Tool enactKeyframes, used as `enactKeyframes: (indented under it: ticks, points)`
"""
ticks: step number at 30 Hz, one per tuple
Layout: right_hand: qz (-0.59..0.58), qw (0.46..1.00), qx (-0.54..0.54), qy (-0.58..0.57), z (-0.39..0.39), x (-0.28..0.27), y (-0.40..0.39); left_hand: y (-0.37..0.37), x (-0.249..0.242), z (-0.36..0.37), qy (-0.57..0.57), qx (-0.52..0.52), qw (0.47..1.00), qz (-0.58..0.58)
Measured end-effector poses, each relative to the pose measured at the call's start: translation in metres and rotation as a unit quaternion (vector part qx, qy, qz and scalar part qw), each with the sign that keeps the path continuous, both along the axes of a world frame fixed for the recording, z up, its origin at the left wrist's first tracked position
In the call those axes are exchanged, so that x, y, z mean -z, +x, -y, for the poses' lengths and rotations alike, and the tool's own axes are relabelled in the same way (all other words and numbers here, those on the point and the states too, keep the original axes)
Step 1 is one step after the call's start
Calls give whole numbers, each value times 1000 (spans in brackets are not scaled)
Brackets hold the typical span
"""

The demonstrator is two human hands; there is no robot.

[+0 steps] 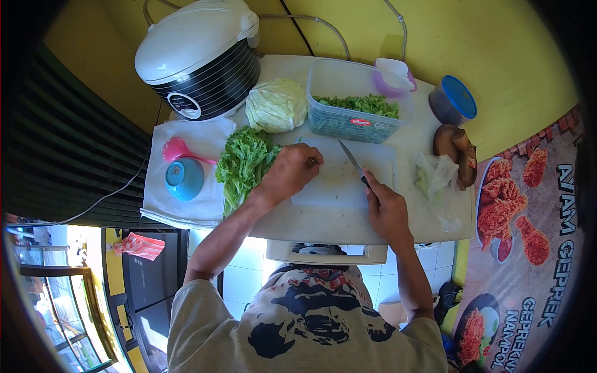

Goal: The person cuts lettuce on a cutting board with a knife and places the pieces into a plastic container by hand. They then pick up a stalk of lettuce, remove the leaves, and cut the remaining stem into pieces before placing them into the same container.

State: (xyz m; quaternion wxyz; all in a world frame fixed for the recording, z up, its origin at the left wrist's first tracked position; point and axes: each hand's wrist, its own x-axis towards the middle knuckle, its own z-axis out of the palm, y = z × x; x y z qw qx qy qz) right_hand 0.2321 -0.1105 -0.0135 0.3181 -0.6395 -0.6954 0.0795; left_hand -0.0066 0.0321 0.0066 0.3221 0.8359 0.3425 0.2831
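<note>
My right hand (388, 212) grips a knife (351, 155) by its dark handle, the blade slanting up and to the left over the white cutting board (336, 194). Over the board's left side, my left hand (292, 166) is closed with its fingers curled in; whether anything is in them is hidden. Beside that hand lies a bunch of green lettuce (239, 163), partly behind the wrist. Small green bits dot the board. Just behind it stands a clear plastic container (351, 128) with cut green leaves (367, 105) inside.
A cabbage (277, 104) sits near a rice cooker (199, 62). On a white cloth (214, 133) are a pink ladle (177, 149) and an upturned blue bowl (185, 179). To the right are a plastic bag (437, 177), a brown object (457, 149) and a blue-lidded tub (453, 101).
</note>
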Motion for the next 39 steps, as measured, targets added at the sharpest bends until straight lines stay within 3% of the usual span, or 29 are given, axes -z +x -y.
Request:
enactKeyframes:
  ticks: [2, 8, 11, 17, 23, 26, 27, 29, 34, 39]
  points:
    - [6, 1000, 3, -3, 0, 0, 0, 3, -21, -1, -24, -2, 999, 44]
    - [17, 1000, -2, 2, -1, -1, 0, 29, -82, -32, 113, -58, 974, 186]
    - [13, 1000, -6, 9, 0, 0, -1, 37, -88, -60, 180, -76, 968, 156]
    - [30, 999, 0, 15, 0, 2, 0, 29, -93, -73, 164, -68, 984, 32]
    - [33, 999, 0, 8, 0, 2, 1, -2, -86, -59, 169, -94, 970, 146]
    - [38, 999, 3, -7, 1, 0, 0, -31, -89, -41, 103, -130, 984, 63]
    - [42, 999, 5, -6, 1, 0, -1, -40, -84, -37, 134, -143, 979, 61]
    - [48, 999, 7, -9, -1, 1, 0, -59, -83, -24, 107, -176, 977, -55]
    - [32, 999, 1, -18, -2, 2, 0, -99, -63, 28, 98, -269, 931, -224]
    - [23, 999, 10, -47, -2, -6, -4, -133, -44, 62, 29, -303, 907, -290]
